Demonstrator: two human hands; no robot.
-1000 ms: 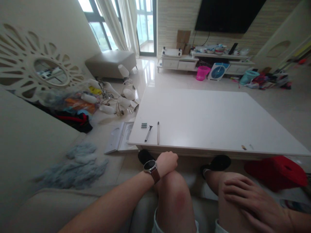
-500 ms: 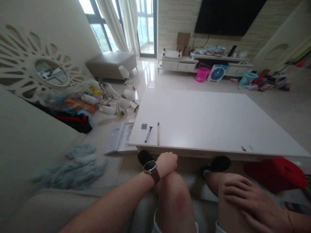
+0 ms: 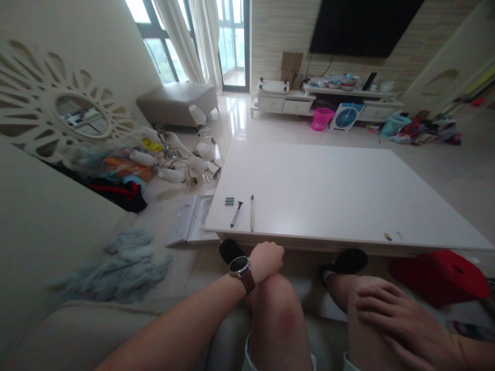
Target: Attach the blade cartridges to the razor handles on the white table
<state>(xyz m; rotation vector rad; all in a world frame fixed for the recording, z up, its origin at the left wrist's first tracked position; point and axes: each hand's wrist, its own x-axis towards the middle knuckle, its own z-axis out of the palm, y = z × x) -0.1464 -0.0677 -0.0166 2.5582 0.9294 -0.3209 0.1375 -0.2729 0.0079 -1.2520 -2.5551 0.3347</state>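
My left hand point(image 3: 267, 259), with a watch point(image 3: 240, 266) on its wrist, rests curled on my left knee; its fingertips are hidden. My right hand point(image 3: 398, 314) lies flat on my right leg, its fingers stretched and slightly apart, with nothing in view under them. Ahead, on the white table point(image 3: 317, 190), near its left front corner, lie small green-and-silver cylinders that look like batteries point(image 3: 229, 201), a grey pen-like stick point(image 3: 236, 214) with a dark forked top, and a slim pale stick point(image 3: 252, 214) with a dark tip. Neither hand touches them.
Below the table's left edge sits an open white box point(image 3: 193, 219). A chandelier point(image 3: 189, 159) lies on the floor to the left, beside bagged items. Grey fluffy cloth point(image 3: 127, 263) is at the lower left. A red object point(image 3: 441, 278) stands by the table's right front.
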